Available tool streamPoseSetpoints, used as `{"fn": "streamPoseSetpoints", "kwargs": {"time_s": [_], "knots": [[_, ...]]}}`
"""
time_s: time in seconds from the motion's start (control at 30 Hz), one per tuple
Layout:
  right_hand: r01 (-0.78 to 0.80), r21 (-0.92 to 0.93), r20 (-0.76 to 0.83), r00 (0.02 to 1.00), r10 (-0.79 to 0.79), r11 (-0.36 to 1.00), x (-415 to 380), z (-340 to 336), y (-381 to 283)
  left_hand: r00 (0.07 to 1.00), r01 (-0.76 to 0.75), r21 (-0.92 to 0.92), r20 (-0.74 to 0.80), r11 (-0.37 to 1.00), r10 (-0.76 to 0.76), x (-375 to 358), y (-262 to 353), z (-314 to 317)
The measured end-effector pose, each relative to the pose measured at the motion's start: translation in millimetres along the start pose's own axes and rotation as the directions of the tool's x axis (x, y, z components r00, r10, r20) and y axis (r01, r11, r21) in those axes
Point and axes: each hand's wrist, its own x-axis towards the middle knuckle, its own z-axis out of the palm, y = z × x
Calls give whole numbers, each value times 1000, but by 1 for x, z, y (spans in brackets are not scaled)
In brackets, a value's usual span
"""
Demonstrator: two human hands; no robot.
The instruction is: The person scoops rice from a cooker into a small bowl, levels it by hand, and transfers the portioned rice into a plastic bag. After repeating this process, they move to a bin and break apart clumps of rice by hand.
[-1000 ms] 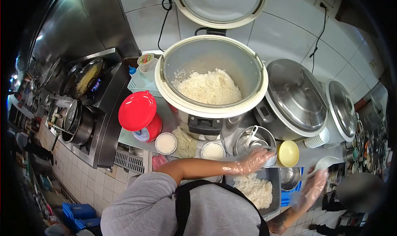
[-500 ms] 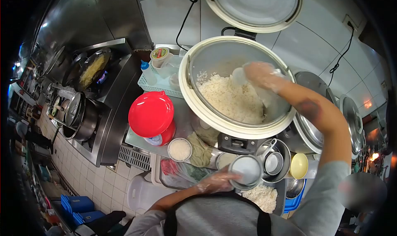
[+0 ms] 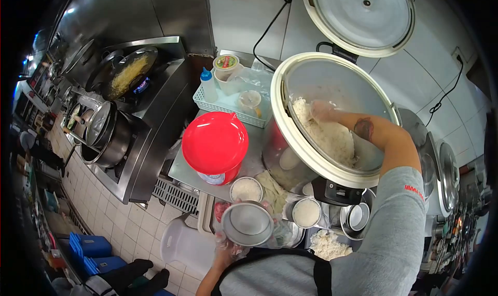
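Observation:
My left hand [image 3: 228, 247], in a clear plastic glove, grips the rim of a round metal bowl [image 3: 248, 224], which looks bare inside. My right hand [image 3: 322, 112] reaches into the large rice cooker [image 3: 293, 140], down against the cooked rice [image 3: 332, 138]. Its fingers look curled, but steam and rice hide what they hold. The cooker's round lid [image 3: 363, 16] stands raised behind it. Close to the bowl are a small bowl of rice [image 3: 246, 189] and another rice-filled bowl [image 3: 306, 213].
A red scale [image 3: 215, 143] stands left of the cooker. Behind it is a light-blue basket [image 3: 233, 112] holding a bottle and tubs. Cooked rice [image 3: 330, 245] lies in a tray by my body. A wok [image 3: 129, 75] sits over a lit burner at left.
My right hand has lowered toward the rice at the cooker's left; the pale rounded thing at its fingers no longer shows. My left hand has carried the bowl left, away from the rice tray.

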Motion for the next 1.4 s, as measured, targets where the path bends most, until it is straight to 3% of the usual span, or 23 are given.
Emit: {"fn": "streamPoseSetpoints", "kwargs": {"time_s": [0.13,0.2,0.27,0.37,0.43,0.5,0.53,0.63,0.73,0.77,0.87,0.9,0.93,1.0,1.03,1.13,1.17,1.27,1.33,1.4], "knots": [[235,-123,-116,961,-249,964,-9,29,-1,969,-227,145,-61,963,238,15,14,82],[99,143,-238,969,-63,985,-20,19,-22,940,-324,209,-40,923,339,45,20,124],[-87,332,-161,976,147,939,-24,-6,-39,920,-375,228,-31,899,392,69,24,150],[-387,442,157,921,355,809,-27,-53,-64,926,-372,119,-16,921,376,89,35,152],[-476,521,292,879,376,709,-35,-89,-74,905,-425,83,71,901,420,96,40,183],[-251,541,146,968,205,802,-47,-69,-48,877,-475,78,120,877,465,108,42,216],[-130,535,67,991,112,835,-51,-66,-38,852,-524,158,115,837,511,118,39,235],[-295,509,35,946,323,809,-86,-152,-77,872,-488,282,120,826,474,156,32,282],[-502,590,108,825,554,632,-116,-267,-125,897,-433,397,97,809,432,192,14,323],[-423,625,16,847,531,656,-120,-267,-114,911,-396,443,79,805,405,204,6,333],[-184,418,-304,895,327,890,-131,-292,-113,948,-274,495,-4,824,318,248,-20,345],[-276,247,-269,901,339,929,-134,-303,-128,959,-229,455,-47,860,280,264,-29,344],[-235,152,-268,925,269,960,-136,-305,-136,967,-182,413,-89,892,239,281,-36,338],[-138,-38,-235,964,126,990,-141,-306,-150,991,-111,231,105,967,88,300,-42,325],[-224,-4,-200,955,219,975,-145,-326,-175,988,-85,202,147,976,55,290,-39,327],[-90,-326,-325,945,-22,941,-148,-339,-144,959,-74,187,281,980,19,268,-24,317],[-10,-144,-525,848,-67,990,-144,-349,-141,948,-72,137,316,988,26,259,-19,315],[-355,-197,-359,894,269,914,-109,-328,-96,928,-157,56,349,986,128,245,-15,288],[-166,-347,-67,986,152,923,-82,-272,-64,910,-227,-48,345,973,230,248,-21,257],[-96,-277,211,965,158,956,-57,-212,-73,853,-400,-47,347,915,390,249,-32,239]]}}
